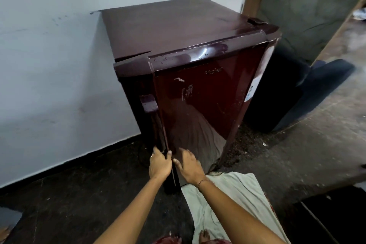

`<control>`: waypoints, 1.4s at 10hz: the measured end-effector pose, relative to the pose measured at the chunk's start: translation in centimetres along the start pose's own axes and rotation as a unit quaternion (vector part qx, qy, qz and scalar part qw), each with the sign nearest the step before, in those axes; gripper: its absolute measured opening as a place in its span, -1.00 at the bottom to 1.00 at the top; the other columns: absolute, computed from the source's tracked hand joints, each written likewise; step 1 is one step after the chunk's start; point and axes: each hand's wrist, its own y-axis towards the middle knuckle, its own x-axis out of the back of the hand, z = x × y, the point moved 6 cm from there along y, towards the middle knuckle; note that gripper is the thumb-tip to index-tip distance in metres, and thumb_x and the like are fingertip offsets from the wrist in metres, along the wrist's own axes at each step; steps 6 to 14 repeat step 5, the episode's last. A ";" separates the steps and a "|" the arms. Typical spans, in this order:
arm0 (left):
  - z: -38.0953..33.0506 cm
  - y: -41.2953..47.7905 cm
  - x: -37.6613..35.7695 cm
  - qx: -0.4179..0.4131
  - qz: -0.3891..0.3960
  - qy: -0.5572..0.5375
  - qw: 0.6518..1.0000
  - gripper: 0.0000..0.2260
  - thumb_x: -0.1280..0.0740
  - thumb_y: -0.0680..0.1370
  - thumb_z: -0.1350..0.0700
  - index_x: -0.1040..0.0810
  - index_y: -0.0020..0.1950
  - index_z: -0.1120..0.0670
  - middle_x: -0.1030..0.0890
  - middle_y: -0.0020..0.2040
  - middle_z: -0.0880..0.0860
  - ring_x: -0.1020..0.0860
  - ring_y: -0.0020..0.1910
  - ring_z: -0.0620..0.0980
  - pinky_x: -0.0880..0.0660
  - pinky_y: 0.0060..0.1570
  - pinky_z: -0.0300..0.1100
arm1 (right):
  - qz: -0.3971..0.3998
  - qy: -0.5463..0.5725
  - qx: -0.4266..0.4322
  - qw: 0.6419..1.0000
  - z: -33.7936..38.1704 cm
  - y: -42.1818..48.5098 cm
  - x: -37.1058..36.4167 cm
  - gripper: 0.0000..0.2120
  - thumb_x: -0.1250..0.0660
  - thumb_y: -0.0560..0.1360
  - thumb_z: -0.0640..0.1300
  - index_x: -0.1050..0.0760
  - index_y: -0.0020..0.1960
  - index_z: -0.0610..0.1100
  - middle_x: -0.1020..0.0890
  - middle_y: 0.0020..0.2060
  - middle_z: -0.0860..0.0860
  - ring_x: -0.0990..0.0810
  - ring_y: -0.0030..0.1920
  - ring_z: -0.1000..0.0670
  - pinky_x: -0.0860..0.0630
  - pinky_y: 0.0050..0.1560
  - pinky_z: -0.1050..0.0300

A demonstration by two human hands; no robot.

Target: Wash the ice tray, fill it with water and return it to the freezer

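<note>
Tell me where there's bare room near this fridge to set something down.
The fridge's flat top, bordered by the white wall behind and the door's rounded upper edge in front, looks bare. The dark floor between wall and fridge is open. Low by the door edge it's crowded: left hand, right hand.

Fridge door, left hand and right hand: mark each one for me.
Fridge door [208, 101], head view, middle of the glossy maroon front panel.
Left hand [159, 164], head view, back of the hand, fingers curled on the door's edge.
Right hand [189, 165], head view, back of the hand, against the door's lower front.
</note>
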 end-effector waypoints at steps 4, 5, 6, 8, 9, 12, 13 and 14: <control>-2.6 -1.0 -4.5 0.085 0.141 -0.019 0.986 -0.12 -0.27 0.56 -0.01 0.37 0.47 0.28 0.14 0.53 0.29 -0.14 0.48 0.26 -0.20 0.42 0.06 | -0.039 -0.057 -0.246 0.967 -9.8 -8.1 0.6 -0.48 0.09 0.56 0.28 -0.21 0.46 0.15 -0.13 0.51 0.00 0.00 0.52 -0.10 -0.09 0.44 -0.16; -4.5 -4.9 -8.1 0.031 0.223 -0.050 0.973 -0.20 -0.25 0.57 -0.04 0.24 0.51 0.24 0.12 0.53 0.30 -0.12 0.49 0.25 -0.17 0.42 0.00 | -0.060 -0.019 -0.302 0.951 -11.7 -10.9 0.3 -0.52 0.04 0.59 0.23 -0.19 0.47 0.13 -0.11 0.52 0.00 0.02 0.52 -0.10 -0.07 0.45 -0.19; -4.5 -4.9 -8.1 0.031 0.223 -0.050 0.973 -0.20 -0.25 0.57 -0.04 0.24 0.51 0.24 0.12 0.53 0.30 -0.12 0.49 0.25 -0.17 0.42 0.00 | -0.060 -0.019 -0.302 0.951 -11.7 -10.9 0.3 -0.52 0.04 0.59 0.23 -0.19 0.47 0.13 -0.11 0.52 0.00 0.02 0.52 -0.10 -0.07 0.45 -0.19; -4.5 -4.9 -8.1 0.031 0.223 -0.050 0.973 -0.20 -0.25 0.57 -0.04 0.24 0.51 0.24 0.12 0.53 0.30 -0.12 0.49 0.25 -0.17 0.42 0.00 | -0.060 -0.019 -0.302 0.951 -11.7 -10.9 0.3 -0.52 0.04 0.59 0.23 -0.19 0.47 0.13 -0.11 0.52 0.00 0.02 0.52 -0.10 -0.07 0.45 -0.19; -4.5 -4.9 -8.1 0.031 0.223 -0.050 0.973 -0.20 -0.25 0.57 -0.04 0.24 0.51 0.24 0.12 0.53 0.30 -0.12 0.49 0.25 -0.17 0.42 0.00 | -0.060 -0.019 -0.302 0.951 -11.7 -10.9 0.3 -0.52 0.04 0.59 0.23 -0.19 0.47 0.13 -0.11 0.52 0.00 0.02 0.52 -0.10 -0.07 0.45 -0.19; -4.5 -4.9 -8.1 0.031 0.223 -0.050 0.973 -0.20 -0.25 0.57 -0.04 0.24 0.51 0.24 0.12 0.53 0.30 -0.12 0.49 0.25 -0.17 0.42 0.00 | -0.060 -0.019 -0.302 0.951 -11.7 -10.9 0.3 -0.52 0.04 0.59 0.23 -0.19 0.47 0.13 -0.11 0.52 0.00 0.02 0.52 -0.10 -0.07 0.45 -0.19; -4.5 -4.9 -8.1 0.031 0.223 -0.050 0.973 -0.20 -0.25 0.57 -0.04 0.24 0.51 0.24 0.12 0.53 0.30 -0.12 0.49 0.25 -0.17 0.42 0.00 | -0.060 -0.019 -0.302 0.951 -11.7 -10.9 0.3 -0.52 0.04 0.59 0.23 -0.19 0.47 0.13 -0.11 0.52 0.00 0.02 0.52 -0.10 -0.07 0.45 -0.19; -4.5 -4.9 -8.1 0.031 0.223 -0.050 0.973 -0.20 -0.25 0.57 -0.04 0.24 0.51 0.24 0.12 0.53 0.30 -0.12 0.49 0.25 -0.17 0.42 0.00 | -0.060 -0.019 -0.302 0.951 -11.7 -10.9 0.3 -0.52 0.04 0.59 0.23 -0.19 0.47 0.13 -0.11 0.52 0.00 0.02 0.52 -0.10 -0.07 0.45 -0.19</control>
